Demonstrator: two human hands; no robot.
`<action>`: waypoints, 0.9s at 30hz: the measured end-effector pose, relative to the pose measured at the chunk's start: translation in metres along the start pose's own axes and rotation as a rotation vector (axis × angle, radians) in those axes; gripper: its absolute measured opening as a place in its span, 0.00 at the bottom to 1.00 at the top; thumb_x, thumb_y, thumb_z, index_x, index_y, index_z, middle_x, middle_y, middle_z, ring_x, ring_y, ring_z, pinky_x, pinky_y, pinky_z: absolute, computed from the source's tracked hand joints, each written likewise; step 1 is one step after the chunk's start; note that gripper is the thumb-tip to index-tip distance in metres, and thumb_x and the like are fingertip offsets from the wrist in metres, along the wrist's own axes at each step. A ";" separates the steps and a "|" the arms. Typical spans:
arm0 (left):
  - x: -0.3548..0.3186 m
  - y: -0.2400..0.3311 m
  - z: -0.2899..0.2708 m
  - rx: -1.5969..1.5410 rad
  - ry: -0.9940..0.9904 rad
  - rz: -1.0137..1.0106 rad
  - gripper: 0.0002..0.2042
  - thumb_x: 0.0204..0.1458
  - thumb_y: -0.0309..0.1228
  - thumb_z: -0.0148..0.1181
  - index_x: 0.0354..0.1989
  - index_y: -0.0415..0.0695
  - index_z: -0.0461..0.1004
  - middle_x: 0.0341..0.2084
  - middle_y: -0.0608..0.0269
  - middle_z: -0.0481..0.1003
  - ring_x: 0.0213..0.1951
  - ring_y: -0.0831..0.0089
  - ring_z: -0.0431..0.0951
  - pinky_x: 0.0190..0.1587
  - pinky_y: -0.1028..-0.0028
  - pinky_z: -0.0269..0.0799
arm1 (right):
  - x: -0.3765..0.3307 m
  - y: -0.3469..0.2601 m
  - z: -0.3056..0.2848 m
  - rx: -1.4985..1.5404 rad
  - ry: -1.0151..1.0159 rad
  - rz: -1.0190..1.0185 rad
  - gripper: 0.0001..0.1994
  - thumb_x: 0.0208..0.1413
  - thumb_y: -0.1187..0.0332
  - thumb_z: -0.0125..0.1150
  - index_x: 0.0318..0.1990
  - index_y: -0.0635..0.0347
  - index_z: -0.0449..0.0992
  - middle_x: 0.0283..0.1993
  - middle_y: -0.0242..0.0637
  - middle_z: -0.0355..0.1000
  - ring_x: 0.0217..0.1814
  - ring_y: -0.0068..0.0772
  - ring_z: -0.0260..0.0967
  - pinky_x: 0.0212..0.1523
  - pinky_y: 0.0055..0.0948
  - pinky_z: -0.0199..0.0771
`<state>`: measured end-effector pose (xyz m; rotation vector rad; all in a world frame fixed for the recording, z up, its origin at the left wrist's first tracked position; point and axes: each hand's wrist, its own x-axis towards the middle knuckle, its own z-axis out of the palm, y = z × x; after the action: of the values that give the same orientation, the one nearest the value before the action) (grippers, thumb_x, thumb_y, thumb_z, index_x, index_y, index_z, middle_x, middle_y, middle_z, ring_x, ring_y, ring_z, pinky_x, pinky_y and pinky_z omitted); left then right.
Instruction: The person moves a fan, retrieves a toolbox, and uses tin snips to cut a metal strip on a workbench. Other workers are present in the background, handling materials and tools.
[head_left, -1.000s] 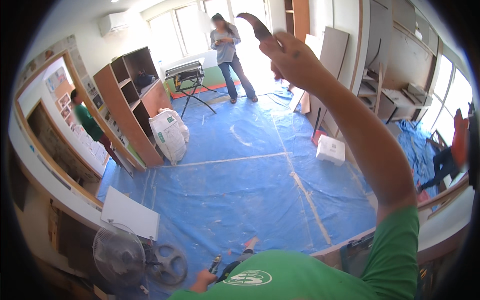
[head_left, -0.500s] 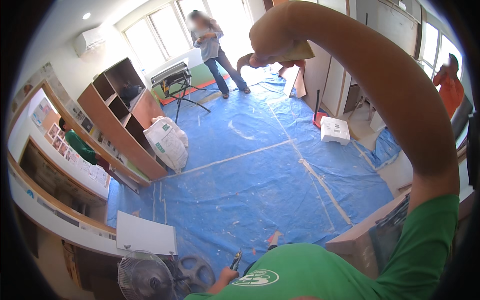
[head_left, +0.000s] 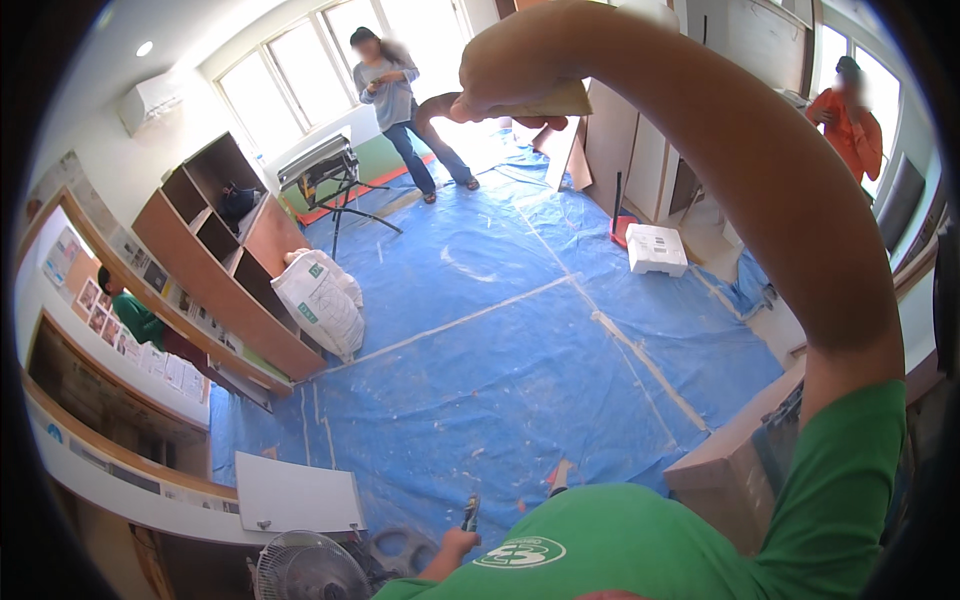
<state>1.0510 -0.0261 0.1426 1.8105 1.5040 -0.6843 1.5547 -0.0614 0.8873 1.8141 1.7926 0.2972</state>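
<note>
My right arm, in a green sleeve, arches up over the right side. At its end my right hand is raised near the top of the picture. Its fingers curl around a flat yellowish piece whose kind I cannot make out. Low down by my green shirt, my left hand is closed around a small hand tool with a dark handle and a metal tip, perhaps pliers. The tool points up, away from me, above the blue sheet.
Blue sheeting with taped seams covers the floor. A shelf unit, white sack and folding stand are left. Near me are a fan and white panel. A white box lies right; several people stand around.
The view has shifted, so the room sits further left. My right hand has moved left in the picture, still holding the yellowish piece. My left hand keeps hold of the tool.
</note>
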 end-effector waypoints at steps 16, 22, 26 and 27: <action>0.072 -0.025 0.035 0.333 -0.144 0.435 0.21 0.35 0.39 0.70 0.33 0.32 0.81 0.32 0.43 0.83 0.38 0.53 0.84 0.41 0.59 0.77 | -0.027 -0.065 0.063 0.468 -0.499 0.116 0.22 0.66 0.47 0.53 0.43 0.57 0.82 0.35 0.33 0.77 0.36 0.31 0.75 0.44 0.40 0.75; 0.066 -0.012 0.033 0.145 -0.129 0.287 0.20 0.35 0.36 0.69 0.31 0.30 0.81 0.30 0.42 0.82 0.35 0.53 0.84 0.40 0.59 0.77 | -0.113 -0.073 0.154 1.150 -0.385 0.170 0.20 0.70 0.51 0.50 0.44 0.61 0.77 0.21 0.34 0.71 0.21 0.27 0.72 0.24 0.31 0.71; 0.052 0.001 0.023 -0.109 -0.147 0.128 0.19 0.34 0.35 0.69 0.30 0.28 0.80 0.29 0.41 0.81 0.35 0.52 0.84 0.39 0.60 0.77 | -0.158 -0.103 0.222 1.972 0.378 0.417 0.19 0.71 0.52 0.50 0.45 0.62 0.72 0.23 0.37 0.71 0.20 0.28 0.70 0.23 0.28 0.72; 0.049 0.002 0.019 -0.116 -0.151 0.144 0.19 0.34 0.34 0.69 0.30 0.28 0.80 0.29 0.41 0.81 0.35 0.52 0.84 0.39 0.60 0.76 | -0.161 -0.112 0.236 2.167 0.600 0.570 0.19 0.72 0.52 0.50 0.45 0.62 0.72 0.24 0.37 0.70 0.19 0.28 0.69 0.22 0.27 0.71</action>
<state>1.0634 -0.0101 0.0939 1.7207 1.2749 -0.6350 1.5724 -0.2794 0.6716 3.8296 1.6646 -1.8300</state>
